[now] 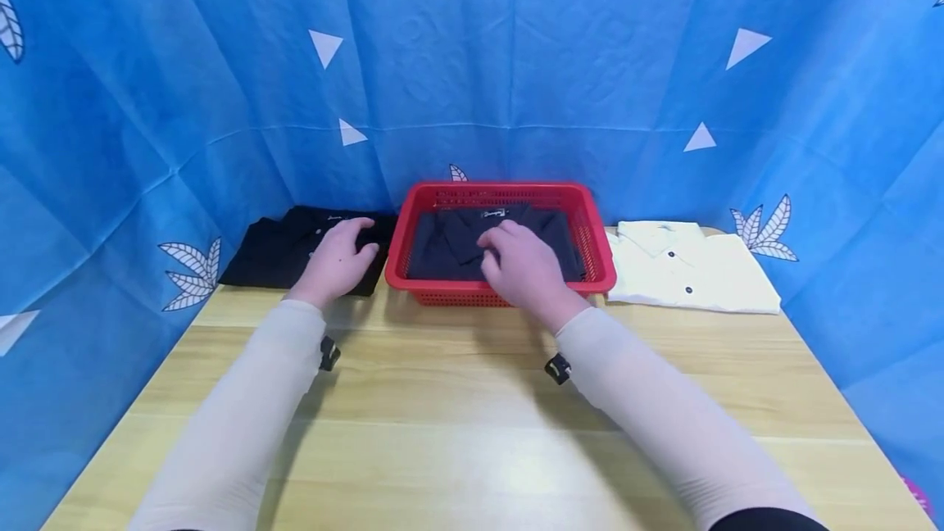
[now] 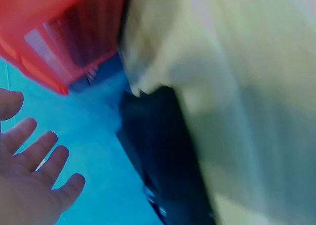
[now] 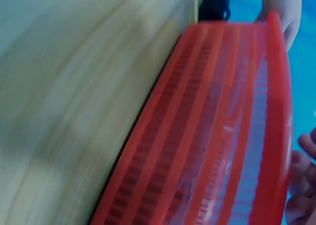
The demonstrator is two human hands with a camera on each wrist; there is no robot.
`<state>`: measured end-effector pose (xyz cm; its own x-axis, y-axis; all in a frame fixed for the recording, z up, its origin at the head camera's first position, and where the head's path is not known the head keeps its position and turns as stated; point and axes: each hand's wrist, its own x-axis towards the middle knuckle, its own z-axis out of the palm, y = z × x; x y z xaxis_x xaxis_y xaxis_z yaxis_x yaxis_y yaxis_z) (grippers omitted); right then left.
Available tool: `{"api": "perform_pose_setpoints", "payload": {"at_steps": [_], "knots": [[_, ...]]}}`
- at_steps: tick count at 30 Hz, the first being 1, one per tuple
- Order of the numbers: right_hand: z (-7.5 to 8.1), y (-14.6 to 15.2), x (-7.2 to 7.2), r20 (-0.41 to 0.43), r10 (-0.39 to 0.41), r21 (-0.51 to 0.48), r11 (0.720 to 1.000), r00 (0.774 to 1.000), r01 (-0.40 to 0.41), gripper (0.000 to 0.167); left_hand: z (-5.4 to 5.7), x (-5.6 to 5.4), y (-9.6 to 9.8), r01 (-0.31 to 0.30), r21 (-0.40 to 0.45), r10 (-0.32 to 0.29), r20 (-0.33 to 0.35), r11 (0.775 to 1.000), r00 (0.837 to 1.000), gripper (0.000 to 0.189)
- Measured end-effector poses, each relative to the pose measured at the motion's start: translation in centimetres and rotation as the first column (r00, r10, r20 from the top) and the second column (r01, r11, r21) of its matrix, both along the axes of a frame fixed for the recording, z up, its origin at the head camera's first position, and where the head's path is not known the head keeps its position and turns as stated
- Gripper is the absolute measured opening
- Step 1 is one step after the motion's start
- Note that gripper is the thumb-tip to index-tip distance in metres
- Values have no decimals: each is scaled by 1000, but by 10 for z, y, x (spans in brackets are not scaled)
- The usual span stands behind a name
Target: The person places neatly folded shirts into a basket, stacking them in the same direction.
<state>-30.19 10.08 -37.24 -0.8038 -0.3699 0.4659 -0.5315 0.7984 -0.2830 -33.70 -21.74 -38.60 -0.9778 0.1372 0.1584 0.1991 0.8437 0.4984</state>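
Note:
A red plastic basket (image 1: 501, 289) stands at the back middle of the table, with a folded dark navy shirt (image 1: 460, 240) lying in it. Over that shirt is my right hand (image 1: 525, 265), fingers loosely bent and nothing seen in them; in the right wrist view only its fingers (image 3: 300, 190) show beyond the basket rim. To the left lies a folded black shirt (image 1: 276, 252). My left hand (image 1: 339, 262) hovers above it, and in the left wrist view its fingers (image 2: 42, 153) are spread and apart from the shirt.
A folded white shirt (image 1: 701, 269) with dark buttons lies right of the basket. Blue curtain (image 1: 590, 64) with leaf and triangle prints hangs behind and beside the wooden table (image 1: 442, 416). Small black devices (image 1: 558, 368) are strapped at both wrists.

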Motion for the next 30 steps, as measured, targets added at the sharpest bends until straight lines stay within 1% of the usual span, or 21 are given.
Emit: {"api": "perform_pose_setpoints", "payload": {"at_steps": [3, 5, 7, 9, 12, 16, 19, 24, 30], "knots": [[-1, -16, 12, -91, 103, -6, 995, 991, -104, 21, -5, 4, -14, -14, 9, 14, 11, 1000, 1000, 52], [-3, -27, 19, -104, 164, -9, 986, 981, -166, 21, -9, 6, -21, -23, 12, 23, 21, 1000, 1000, 52], [-6, -37, 26, -60, 216, -21, 976, 975, -217, 21, -12, 8, -28, -38, 11, 38, 34, 999, 999, 52], [-7, -48, 33, 20, 256, -33, 966, 966, -255, 21, -13, 9, -36, -54, 13, 53, 50, 998, 997, 53], [-10, -63, 39, 136, 301, -40, 954, 944, -299, 22, -14, 9, -49, -84, 13, 83, 68, 996, 994, 54], [-17, -80, 42, 234, 359, -29, 931, 903, -363, 26, -16, 9, -66, -133, 16, 131, 92, 991, 987, 56], [-24, -91, 42, 306, 397, -62, 915, 866, -398, 29, -20, 8, -79, -172, 20, 169, 111, 985, 979, 59], [-37, -107, 39, 439, 423, -172, 905, 792, -388, 35, -27, 7, -100, -237, 25, 231, 144, 971, 962, 63], [-50, -123, 33, 533, 441, -234, 897, 722, -375, 48, -34, 12, -122, -323, 47, 311, 168, 945, 935, 65]]}}
